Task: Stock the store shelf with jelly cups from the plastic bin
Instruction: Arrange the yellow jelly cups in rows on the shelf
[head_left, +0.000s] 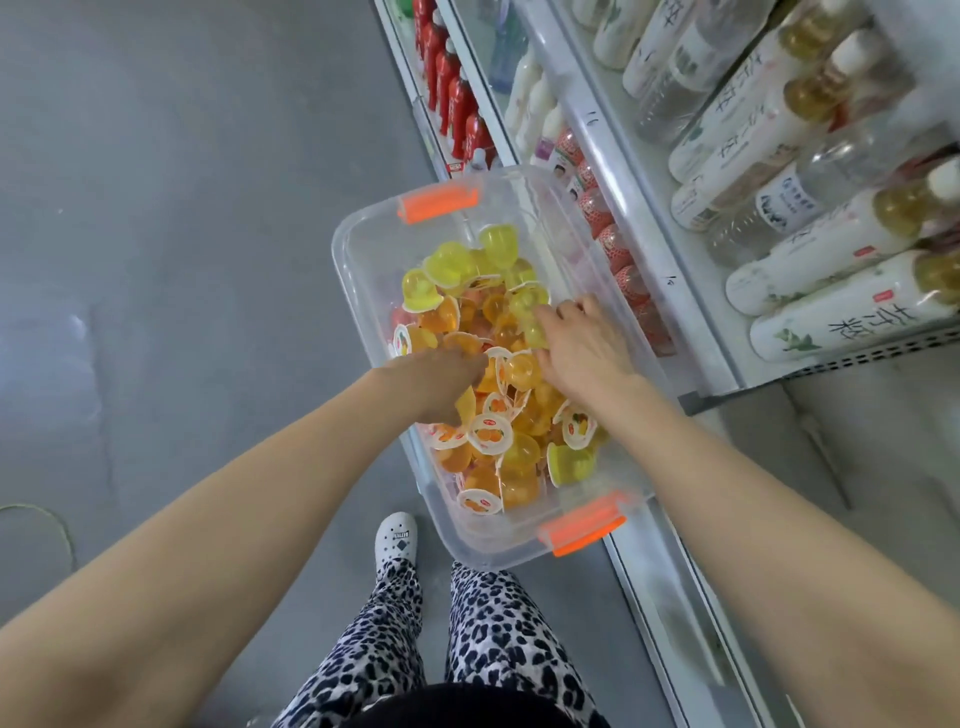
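Yellow and orange jelly cups (491, 434) heaped in clear bin (358, 270).

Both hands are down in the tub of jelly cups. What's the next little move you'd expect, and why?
Probably close both hands round a handful of jelly cups and lift them toward the shelf. The left hand is dug into the pile, its fingertips hidden; the right hand lies on top of it, inside the plastic bin. Nothing is lifted out yet.

jelly cups (498, 457) heaped in bin (353, 270), bin just left of shelf (641, 218), bottles (831, 239) lying on shelf
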